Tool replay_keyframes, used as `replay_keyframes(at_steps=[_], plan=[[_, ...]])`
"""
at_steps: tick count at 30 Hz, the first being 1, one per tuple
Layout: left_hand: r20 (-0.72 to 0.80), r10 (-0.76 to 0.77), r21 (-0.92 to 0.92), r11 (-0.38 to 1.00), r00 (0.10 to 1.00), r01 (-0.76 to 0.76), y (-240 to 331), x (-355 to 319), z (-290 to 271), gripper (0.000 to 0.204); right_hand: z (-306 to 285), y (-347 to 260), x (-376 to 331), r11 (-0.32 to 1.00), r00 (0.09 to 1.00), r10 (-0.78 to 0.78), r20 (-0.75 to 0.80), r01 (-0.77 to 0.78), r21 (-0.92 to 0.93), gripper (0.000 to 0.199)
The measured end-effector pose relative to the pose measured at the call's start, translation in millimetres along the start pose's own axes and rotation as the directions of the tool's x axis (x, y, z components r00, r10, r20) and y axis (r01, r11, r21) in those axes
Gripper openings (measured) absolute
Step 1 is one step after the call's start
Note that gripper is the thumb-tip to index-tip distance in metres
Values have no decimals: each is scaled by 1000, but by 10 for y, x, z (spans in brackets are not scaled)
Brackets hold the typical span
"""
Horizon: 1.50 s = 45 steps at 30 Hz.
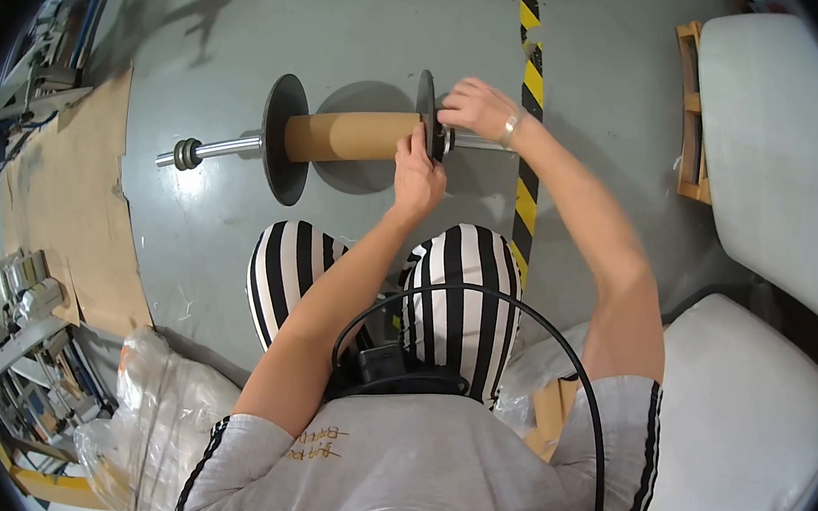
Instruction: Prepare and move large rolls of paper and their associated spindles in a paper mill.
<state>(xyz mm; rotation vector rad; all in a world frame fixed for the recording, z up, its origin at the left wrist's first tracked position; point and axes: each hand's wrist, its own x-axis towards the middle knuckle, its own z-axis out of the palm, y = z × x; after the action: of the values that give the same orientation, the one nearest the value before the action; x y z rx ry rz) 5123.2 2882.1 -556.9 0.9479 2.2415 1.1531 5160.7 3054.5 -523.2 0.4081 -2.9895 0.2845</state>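
A brown cardboard tube (351, 138) lies crosswise in front of my knees on a shiny metal shaft (229, 148). A dark round disc (284, 138) stands at the tube's left end. Another dark disc (426, 92), seen nearly edge-on, stands at its right end. My left hand (420, 177) grips the lower part of the right disc, its fingertips beside the tube end. On the disc's outer side, my right hand (480, 109) has its fingers bent close to the disc; what they hold is hidden. A metal collar (449, 140) sits on the shaft just below that hand.
Dark ring weights or collars (185, 153) sit near the shaft's left end. Black-and-yellow tape (532, 120) runs along the grey floor. Large wrapped rolls (769, 141) stand at right, one by a wooden pallet (696, 115). Cardboard sheet (69, 197) and plastic film (173, 400) lie at left.
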Motion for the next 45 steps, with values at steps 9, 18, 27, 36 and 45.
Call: replay_keyframes(at_steps=[9, 18, 27, 36, 45], plan=[[155, -207, 62, 978, 966, 199, 39, 14, -111, 51, -320, 1, 36, 581, 533, 814, -231, -754, 306, 17], [446, 4, 846, 325, 895, -423, -249, 455, -494, 58, 28, -589, 812, 290, 290, 901, 324, -956, 49, 51], [720, 181, 481, 566, 670, -669, -509, 803, -558, 68, -9, -614, 650, 96, 123, 880, 460, -992, 80, 20], [720, 209, 522, 465, 662, -715, -520, 745, -460, 74, 29, -730, 462, 210, 222, 916, 333, -975, 73, 20], [730, 221, 452, 554, 647, -699, -468, 764, -562, 76, -93, -958, -126, 110, 249, 896, 369, -928, 357, 52]])
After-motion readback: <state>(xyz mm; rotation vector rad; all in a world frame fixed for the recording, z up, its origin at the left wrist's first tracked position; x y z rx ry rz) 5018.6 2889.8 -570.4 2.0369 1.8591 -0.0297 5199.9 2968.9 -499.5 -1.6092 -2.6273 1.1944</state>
